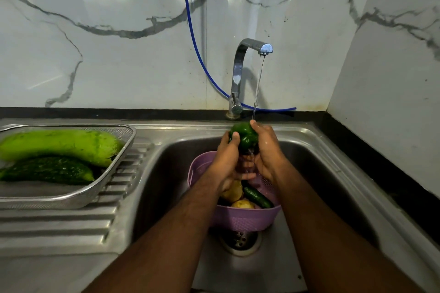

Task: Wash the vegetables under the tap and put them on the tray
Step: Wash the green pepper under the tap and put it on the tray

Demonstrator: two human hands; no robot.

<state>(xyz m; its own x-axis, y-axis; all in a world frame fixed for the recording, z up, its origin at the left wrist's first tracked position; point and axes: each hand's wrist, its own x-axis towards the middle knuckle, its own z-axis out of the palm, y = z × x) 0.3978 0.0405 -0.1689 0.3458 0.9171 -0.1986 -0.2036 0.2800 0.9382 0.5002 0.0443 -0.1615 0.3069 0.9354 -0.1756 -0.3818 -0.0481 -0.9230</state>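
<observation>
Both hands hold a green bell pepper (244, 135) under the running tap (252, 50). My left hand (226, 159) grips its left side, thumb on top. My right hand (267, 150) curls round its right side. Water streams onto the pepper and runs off below it. Under the hands a purple colander (245, 220) stands in the sink (321, 173), holding a cucumber (257, 196) and two yellowish potatoes (242, 203). On the drainboard at the left a steel mesh tray (114, 169) holds a pale green bottle gourd (62, 145) and a dark bitter gourd (50, 170).
A blue hose (192, 31) hangs down the marble wall behind the tap. The sink drain (240, 241) lies just in front of the colander. A black counter edge (381, 169) runs along the right of the sink.
</observation>
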